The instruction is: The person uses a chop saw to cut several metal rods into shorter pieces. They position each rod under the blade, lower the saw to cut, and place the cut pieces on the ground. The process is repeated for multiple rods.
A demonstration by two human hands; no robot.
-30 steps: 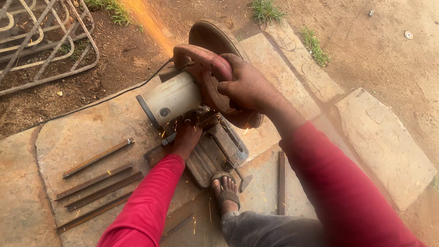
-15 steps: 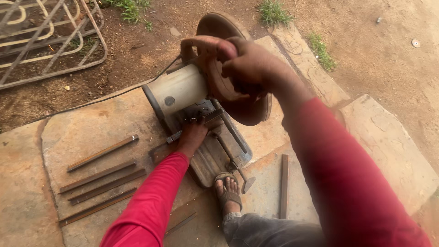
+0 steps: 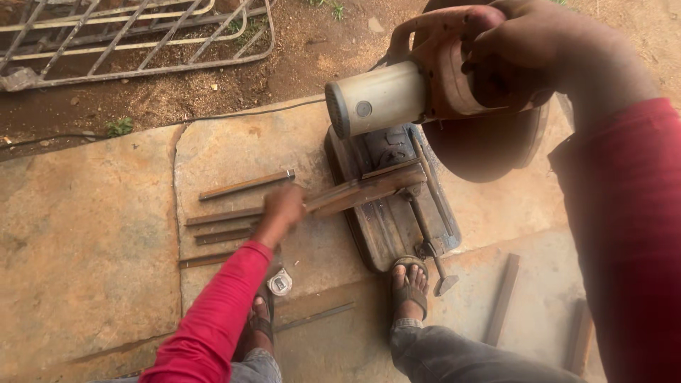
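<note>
My right hand (image 3: 543, 50) grips the handle of a chop saw (image 3: 433, 85), held raised with its white motor housing and dark blade guard above the saw's base (image 3: 386, 227). My left hand (image 3: 282, 210) is closed around a rusty metal bar (image 3: 362, 191) that lies across the base, its far end near the vise. My sandalled right foot (image 3: 410, 287) rests on the front edge of the base. Several cut metal bars (image 3: 245, 186) lie in a row on the concrete slab to the left of my left hand.
A metal grille (image 3: 135, 35) lies on the dirt at the upper left. A black cable (image 3: 213, 117) runs along the slab's far edge to the saw. More metal strips (image 3: 502, 298) lie on the concrete at the lower right. A small round tin (image 3: 280, 284) sits by my left foot.
The saw head has swung up off the bar and the sparks have stopped. My left hand has moved left, away from the vise, holding the bar further along.
</note>
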